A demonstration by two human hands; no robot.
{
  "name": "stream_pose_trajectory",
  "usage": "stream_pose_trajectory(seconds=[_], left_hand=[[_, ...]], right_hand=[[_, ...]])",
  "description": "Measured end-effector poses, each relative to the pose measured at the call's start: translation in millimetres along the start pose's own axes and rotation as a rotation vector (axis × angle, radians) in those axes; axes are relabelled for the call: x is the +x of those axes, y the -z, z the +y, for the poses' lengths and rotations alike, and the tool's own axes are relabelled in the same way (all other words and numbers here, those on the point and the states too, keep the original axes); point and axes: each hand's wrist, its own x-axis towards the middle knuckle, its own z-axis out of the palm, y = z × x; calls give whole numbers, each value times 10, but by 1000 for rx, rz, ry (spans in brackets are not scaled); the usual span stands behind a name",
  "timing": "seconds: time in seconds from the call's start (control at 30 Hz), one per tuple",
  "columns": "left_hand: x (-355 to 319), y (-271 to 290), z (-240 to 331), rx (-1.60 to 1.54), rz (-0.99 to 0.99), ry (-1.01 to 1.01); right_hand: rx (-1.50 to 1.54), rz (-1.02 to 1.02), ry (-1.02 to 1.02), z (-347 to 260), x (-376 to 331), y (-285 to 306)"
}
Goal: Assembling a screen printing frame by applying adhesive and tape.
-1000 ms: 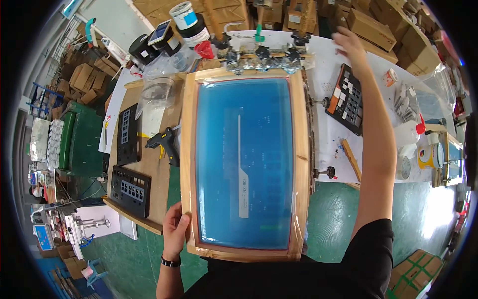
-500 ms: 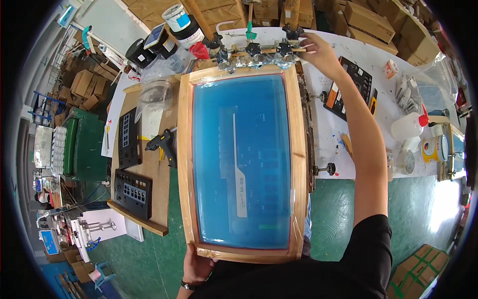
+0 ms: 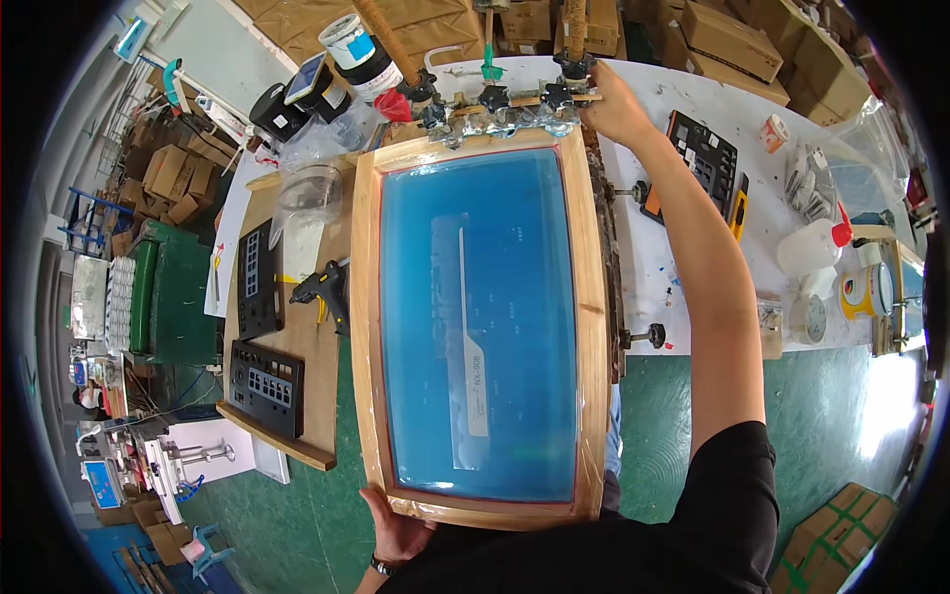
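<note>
A wood-framed printing screen (image 3: 478,327) with blue mesh and a pale stencil pattern fills the middle, its far edge under a metal clamp bar (image 3: 505,122) with several black star knobs. My left hand (image 3: 398,533) grips the near left corner of the wooden frame, thumb at the edge and fingers underneath. At the far right end of the clamp, my right hand (image 3: 620,109) is curled against a black star knob (image 3: 574,65); its fingertips are partly hidden. A thin wooden stick (image 3: 534,102) lies across the clamp beside that hand.
Left of the screen are a glue gun (image 3: 325,291), black panels (image 3: 267,386) and a clear plastic bag (image 3: 307,193). Ink tubs (image 3: 361,54) stand at the far left. On the right white table lie another black panel (image 3: 698,163), a yellow cutter (image 3: 739,210) and a white bottle (image 3: 813,247).
My right hand has shifted slightly left and closed in on the clamp knob. The screen has tilted slightly, and its reflections have changed. My left hand stays at the near corner.
</note>
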Motion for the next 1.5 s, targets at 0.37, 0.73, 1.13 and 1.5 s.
stream_pose_trajectory(seconds=[0.37, 0.73, 1.13, 1.5], left_hand=[[-45, -523, -18, -8, 288, -115], [216, -135, -99, -94, 326, -227], [27, 11, 26, -128, -24, 4], [99, -38, 75, -64, -98, 11]], right_hand=[[-171, 33, -61, 116, -102, 417], [-139, 496, -253, 182, -173, 764], [-240, -64, 172, -890, 90, 998], [-599, -129, 6, -1074, 264, 832]])
